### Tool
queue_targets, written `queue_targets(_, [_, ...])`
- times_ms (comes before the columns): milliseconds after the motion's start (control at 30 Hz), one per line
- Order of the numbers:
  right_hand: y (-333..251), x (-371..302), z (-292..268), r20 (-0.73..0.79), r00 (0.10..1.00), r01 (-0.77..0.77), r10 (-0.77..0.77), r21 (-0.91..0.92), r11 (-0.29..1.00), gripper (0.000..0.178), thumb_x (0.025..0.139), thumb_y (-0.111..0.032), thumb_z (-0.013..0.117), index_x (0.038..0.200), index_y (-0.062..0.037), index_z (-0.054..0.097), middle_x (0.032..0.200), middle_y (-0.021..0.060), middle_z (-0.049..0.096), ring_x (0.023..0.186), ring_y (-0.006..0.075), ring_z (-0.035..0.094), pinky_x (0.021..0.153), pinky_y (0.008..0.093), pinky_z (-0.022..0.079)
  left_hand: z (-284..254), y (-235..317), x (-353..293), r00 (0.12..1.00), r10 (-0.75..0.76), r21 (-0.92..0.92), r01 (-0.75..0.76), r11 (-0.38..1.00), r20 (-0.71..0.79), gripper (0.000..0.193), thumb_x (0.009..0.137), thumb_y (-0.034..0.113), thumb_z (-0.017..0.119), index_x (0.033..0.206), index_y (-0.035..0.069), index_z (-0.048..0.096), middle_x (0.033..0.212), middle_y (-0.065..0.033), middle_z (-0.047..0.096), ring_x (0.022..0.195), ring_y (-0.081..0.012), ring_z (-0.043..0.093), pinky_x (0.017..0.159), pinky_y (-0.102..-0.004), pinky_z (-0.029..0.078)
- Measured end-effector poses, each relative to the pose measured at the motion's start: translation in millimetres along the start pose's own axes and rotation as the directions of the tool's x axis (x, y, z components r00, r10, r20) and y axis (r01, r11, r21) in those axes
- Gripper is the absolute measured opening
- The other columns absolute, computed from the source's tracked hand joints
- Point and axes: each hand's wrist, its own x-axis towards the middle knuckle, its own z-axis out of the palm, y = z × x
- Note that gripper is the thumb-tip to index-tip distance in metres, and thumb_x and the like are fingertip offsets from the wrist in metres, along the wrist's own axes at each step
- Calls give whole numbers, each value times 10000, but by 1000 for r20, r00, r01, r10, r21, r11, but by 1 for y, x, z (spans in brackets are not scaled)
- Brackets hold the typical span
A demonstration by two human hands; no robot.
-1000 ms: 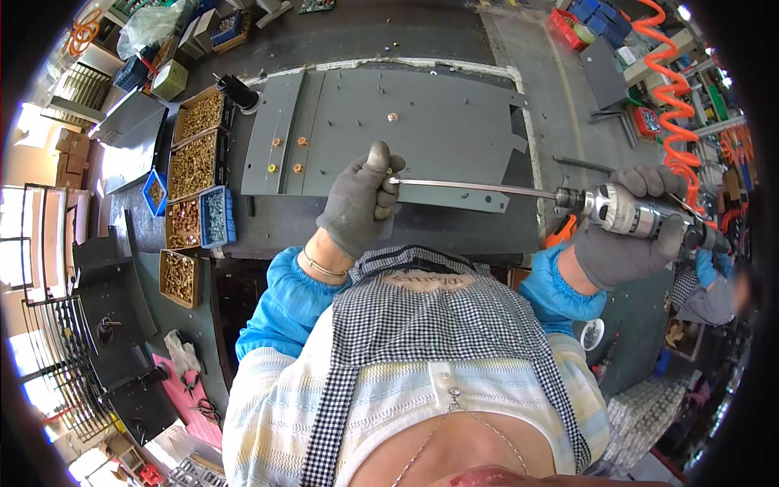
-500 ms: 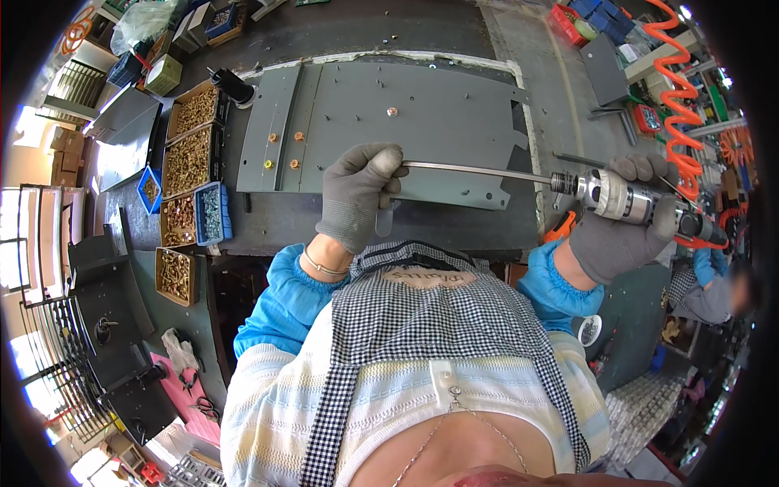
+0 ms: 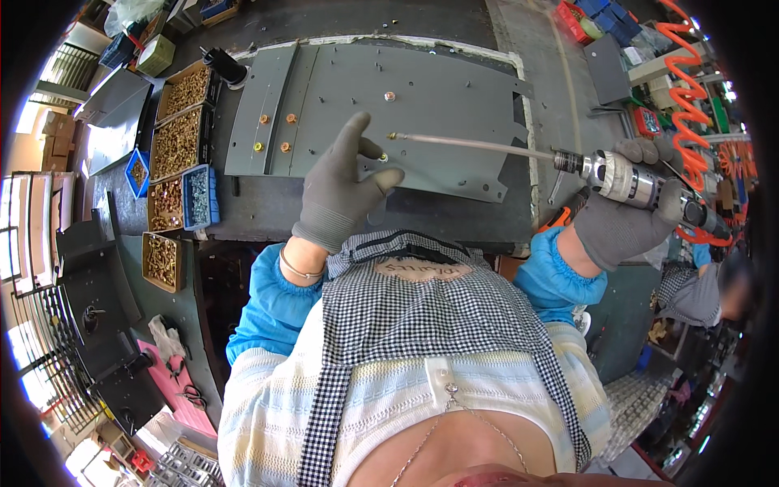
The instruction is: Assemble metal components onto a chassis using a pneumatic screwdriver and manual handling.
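Observation:
My right hand (image 3: 625, 219), in a grey glove, grips a silver pneumatic screwdriver (image 3: 641, 183) with a long thin bit (image 3: 471, 144) that reaches left over a grey metal panel (image 3: 438, 97). A small brass screw sits on the bit's tip (image 3: 392, 135). My left hand (image 3: 341, 191), gloved too, rests on the panel just below the tip with the index finger raised and the fingers spread. Between thumb and fingers a small brass screw (image 3: 383, 157) shows. Several brass and copper fasteners (image 3: 274, 132) stand on the panel's left part.
Cardboard boxes of brass screws (image 3: 180, 130) and blue bins (image 3: 199, 197) line the bench to the left. An orange coiled air hose (image 3: 690, 89) runs at the right. Another person (image 3: 698, 296) sits at the far right. Dark metal parts (image 3: 97, 284) lie at the lower left.
My left hand let go of the bit's end and opened, dropping just below the tip. The driver and bit moved up over the panel, with a screw on the tip.

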Motion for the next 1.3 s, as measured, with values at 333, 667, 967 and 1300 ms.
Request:
queue_targets(333, [-3,-2,10,9,996,87,-86,-173,981,458,792,-218,689,1166,19,570,1023,121,584,945,237,563,834,393,498,35,4,-4,990,123,733,-138,666,74,786,585,265,868,1300,127,573,1122,-83,614,1023,-301,604,838,-412,529])
queue_targets(667, [2,-3,22,261,965,32,15,-175,984,459,838,-118,606,1281,-26,534,1168,197,629,979,270,623,858,451,537,38,4,-7,991,110,724,-129,678,74,742,589,248,854,1271,132,584,1128,-81,615,1021,-301,607,826,-414,537])
queue_targets(967, [22,0,57,547,770,-179,329,-309,934,523,823,-140,617,1319,-14,509,1172,175,616,997,273,605,793,452,536,35,0,-9,990,118,703,-136,698,74,710,606,230,838,1261,135,582,1110,-82,611,1003,-298,610,812,-410,534])
queue_targets(1300, [62,1,116,727,514,-115,455,-467,877,450,872,-60,614,1298,39,511,1121,200,653,891,236,660,684,378,556,38,-8,-27,985,161,630,-166,758,66,706,616,217,835,1265,103,578,1098,-88,615,1008,-309,607,810,-411,524])
